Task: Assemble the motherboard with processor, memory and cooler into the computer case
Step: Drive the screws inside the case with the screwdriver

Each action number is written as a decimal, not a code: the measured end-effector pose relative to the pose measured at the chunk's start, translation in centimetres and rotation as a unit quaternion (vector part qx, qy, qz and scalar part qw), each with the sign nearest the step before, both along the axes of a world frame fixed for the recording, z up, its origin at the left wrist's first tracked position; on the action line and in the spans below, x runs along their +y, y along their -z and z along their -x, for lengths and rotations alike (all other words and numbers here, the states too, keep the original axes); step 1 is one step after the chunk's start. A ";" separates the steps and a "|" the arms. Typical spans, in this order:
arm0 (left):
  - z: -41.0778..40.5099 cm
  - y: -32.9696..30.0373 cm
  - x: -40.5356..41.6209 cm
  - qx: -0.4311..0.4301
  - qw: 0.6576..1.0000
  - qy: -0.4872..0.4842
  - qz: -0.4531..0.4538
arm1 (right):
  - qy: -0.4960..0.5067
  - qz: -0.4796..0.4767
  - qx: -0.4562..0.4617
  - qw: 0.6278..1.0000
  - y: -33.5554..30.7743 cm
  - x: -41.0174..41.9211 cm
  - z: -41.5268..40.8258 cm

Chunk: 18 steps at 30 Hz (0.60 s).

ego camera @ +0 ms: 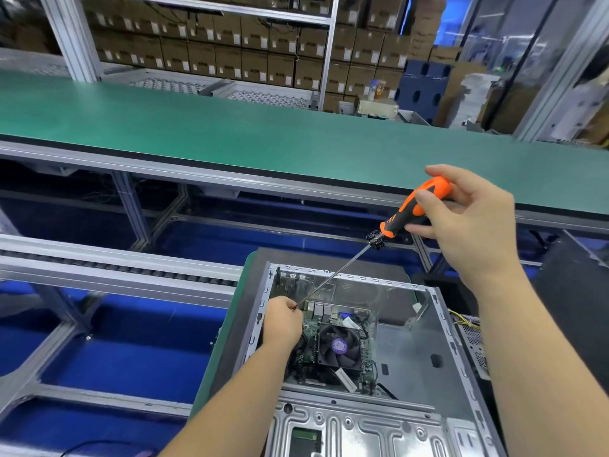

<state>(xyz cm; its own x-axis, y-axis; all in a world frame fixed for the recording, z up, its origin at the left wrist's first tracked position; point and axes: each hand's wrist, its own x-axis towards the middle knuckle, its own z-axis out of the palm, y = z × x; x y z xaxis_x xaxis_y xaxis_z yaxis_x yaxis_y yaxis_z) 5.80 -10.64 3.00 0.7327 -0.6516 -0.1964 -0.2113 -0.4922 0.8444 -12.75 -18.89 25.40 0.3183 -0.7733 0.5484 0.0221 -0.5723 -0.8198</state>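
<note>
An open metal computer case (408,344) lies flat on a green mat in front of me. A green motherboard (308,346) sits inside it at the left, and a black cooler fan (339,346) with a purple hub is mounted on the board. My right hand (468,219) grips the orange and black handle of a long screwdriver (415,206). Its thin shaft slants down and to the left. My left hand (283,321) pinches the shaft's tip just above the board's rear left corner. A cluster of small dark screws (375,239) clings to the shaft below the handle.
A long green conveyor belt (263,133) runs across behind the case. Aluminium frame rails (118,275) and a blue floor lie to the left. A dark case panel (573,291) stands at the right. Shelves of cardboard boxes (230,51) fill the background.
</note>
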 end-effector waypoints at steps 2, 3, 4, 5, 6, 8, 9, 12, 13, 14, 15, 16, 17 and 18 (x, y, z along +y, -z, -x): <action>0.0 -0.1 0.0 0.002 1.000 0.001 0.003 | 0.002 -0.004 0.000 1.000 0.1 0.1 0.0; 0.0 -0.1 0.1 0.001 1.000 0.001 0.002 | 0.003 -0.005 0.001 1.000 0.1 0.1 -0.1; 0.1 -0.1 0.1 0.001 1.000 0.001 0.000 | 0.005 -0.006 0.001 1.000 0.1 0.2 -0.1; 0.1 -0.1 0.1 0.000 1.000 0.001 -0.002 | 0.005 -0.007 0.002 1.000 0.1 0.2 -0.1; 0.1 -0.1 0.1 -0.001 1.000 0.001 -0.003 | 0.006 -0.006 0.002 1.000 0.0 0.2 -0.1; 0.1 -0.2 0.1 0.000 1.000 0.001 -0.005 | 0.006 -0.004 0.004 1.000 -0.1 0.3 -0.1; 0.1 -0.2 0.0 0.001 1.000 0.002 -0.005 | 0.007 -0.004 0.006 1.000 -0.2 0.3 -0.1; 0.1 -0.2 0.0 0.005 1.000 0.000 -0.004 | 0.010 -0.005 0.009 1.000 -0.1 0.4 -0.1; 0.1 -0.2 0.1 0.005 1.000 -0.002 -0.004 | 0.010 -0.005 0.010 1.000 -0.1 0.4 -0.1; 0.1 -0.2 0.1 0.005 1.000 -0.003 -0.004 | 0.011 -0.006 0.011 1.000 -0.1 0.4 -0.1; 0.1 -0.2 0.1 0.006 1.000 -0.005 -0.004 | 0.011 -0.007 0.011 1.000 -0.1 0.4 -0.1; 0.1 -0.2 0.1 0.007 1.000 -0.005 -0.002 | 0.011 -0.007 0.012 1.000 -0.1 0.4 0.0; 0.1 -0.2 0.1 0.008 1.000 -0.005 0.000 | 0.012 -0.008 0.013 1.000 -0.1 0.4 0.0; 0.0 -0.2 0.1 0.009 1.000 -0.004 0.001 | 0.012 -0.008 0.014 1.000 -0.1 0.4 0.0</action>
<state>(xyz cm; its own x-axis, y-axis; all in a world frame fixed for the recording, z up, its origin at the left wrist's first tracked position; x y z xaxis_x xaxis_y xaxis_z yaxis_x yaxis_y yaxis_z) 5.76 -10.57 3.19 0.7338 -0.6466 -0.2084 -0.1932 -0.4927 0.8485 -12.76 -18.48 25.55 0.3150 -0.7895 0.5267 -0.0135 -0.5586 -0.8293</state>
